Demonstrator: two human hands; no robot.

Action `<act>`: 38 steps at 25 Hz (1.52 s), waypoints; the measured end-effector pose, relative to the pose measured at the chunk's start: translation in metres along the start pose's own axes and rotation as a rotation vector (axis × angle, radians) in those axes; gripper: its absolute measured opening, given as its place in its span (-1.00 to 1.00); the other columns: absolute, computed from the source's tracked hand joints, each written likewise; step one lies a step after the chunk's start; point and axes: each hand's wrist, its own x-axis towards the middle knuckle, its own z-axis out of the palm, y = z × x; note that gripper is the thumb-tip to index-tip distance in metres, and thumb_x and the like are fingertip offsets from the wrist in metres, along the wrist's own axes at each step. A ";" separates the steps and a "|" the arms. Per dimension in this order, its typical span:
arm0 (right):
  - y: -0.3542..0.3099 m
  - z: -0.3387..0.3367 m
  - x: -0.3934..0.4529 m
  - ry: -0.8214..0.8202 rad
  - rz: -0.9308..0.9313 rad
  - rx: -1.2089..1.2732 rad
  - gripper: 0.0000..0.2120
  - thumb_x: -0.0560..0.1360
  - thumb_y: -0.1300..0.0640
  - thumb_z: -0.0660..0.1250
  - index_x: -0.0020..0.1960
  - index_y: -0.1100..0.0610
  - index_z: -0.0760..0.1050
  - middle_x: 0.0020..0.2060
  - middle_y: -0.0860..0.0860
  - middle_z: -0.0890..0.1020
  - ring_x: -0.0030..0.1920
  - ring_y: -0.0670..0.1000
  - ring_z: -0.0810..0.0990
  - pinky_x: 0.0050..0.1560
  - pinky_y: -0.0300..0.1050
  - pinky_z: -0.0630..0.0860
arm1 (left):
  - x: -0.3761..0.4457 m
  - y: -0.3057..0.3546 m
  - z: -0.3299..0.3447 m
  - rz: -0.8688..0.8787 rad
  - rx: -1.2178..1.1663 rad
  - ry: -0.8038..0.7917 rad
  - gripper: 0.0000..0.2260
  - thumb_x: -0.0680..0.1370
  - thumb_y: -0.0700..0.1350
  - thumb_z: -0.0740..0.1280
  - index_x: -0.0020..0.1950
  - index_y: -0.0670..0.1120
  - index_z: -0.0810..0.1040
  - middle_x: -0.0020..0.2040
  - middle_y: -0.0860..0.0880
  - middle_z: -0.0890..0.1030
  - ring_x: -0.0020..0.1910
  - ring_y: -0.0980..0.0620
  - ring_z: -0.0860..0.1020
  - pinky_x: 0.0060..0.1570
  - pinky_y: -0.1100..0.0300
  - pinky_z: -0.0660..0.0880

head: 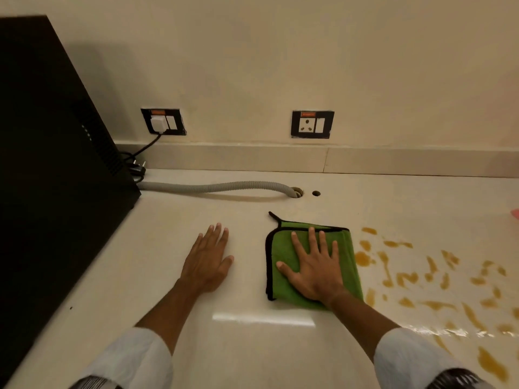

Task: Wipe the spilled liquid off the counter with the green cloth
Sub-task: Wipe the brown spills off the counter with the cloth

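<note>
A folded green cloth (283,248) with black edging lies flat on the pale counter (252,346). My right hand (314,268) rests palm down on top of it, fingers spread, pressing it to the surface. Orange-brown spilled liquid (421,279) is scattered in many streaks and blobs to the right of the cloth, the nearest blob just beside the cloth's right edge. My left hand (209,259) lies flat on the bare counter to the left of the cloth, fingers together, holding nothing.
A large black appliance (56,178) fills the left side. A grey corrugated hose (219,188) runs from it along the counter into a hole (297,192); a second small hole (316,193) is beside it. Two wall sockets (312,124) sit above the backsplash.
</note>
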 end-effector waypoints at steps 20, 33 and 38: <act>0.100 -0.007 -0.030 -0.009 -0.090 -0.037 -0.22 0.45 -0.53 -0.26 0.58 -0.21 -0.21 0.61 0.10 -0.17 0.59 0.17 -0.23 0.55 0.29 -0.23 | 0.014 0.096 0.036 0.022 -0.032 -0.026 -0.37 0.57 0.11 0.02 0.57 -0.06 -0.12 0.60 -0.10 -0.11 0.57 -0.03 -0.15 0.51 0.05 -0.22; 0.126 -0.015 -0.005 0.017 0.188 -0.001 -0.16 0.46 -0.50 -0.24 0.61 -0.07 -0.15 0.61 0.17 -0.11 0.59 0.22 -0.17 0.53 0.36 -0.20 | 0.011 0.101 0.046 0.009 0.033 -0.035 -0.36 0.54 0.18 -0.11 0.56 -0.02 -0.18 0.60 -0.04 -0.16 0.57 0.03 -0.19 0.52 0.07 -0.22; 0.108 -0.020 0.010 -0.028 0.031 -0.059 -0.18 0.47 -0.49 -0.19 0.60 -0.09 -0.17 0.61 0.17 -0.11 0.59 0.22 -0.18 0.53 0.34 -0.19 | 0.014 0.100 0.047 0.009 0.021 -0.021 -0.36 0.53 0.18 -0.08 0.56 -0.02 -0.14 0.60 -0.05 -0.12 0.57 0.03 -0.16 0.51 0.07 -0.21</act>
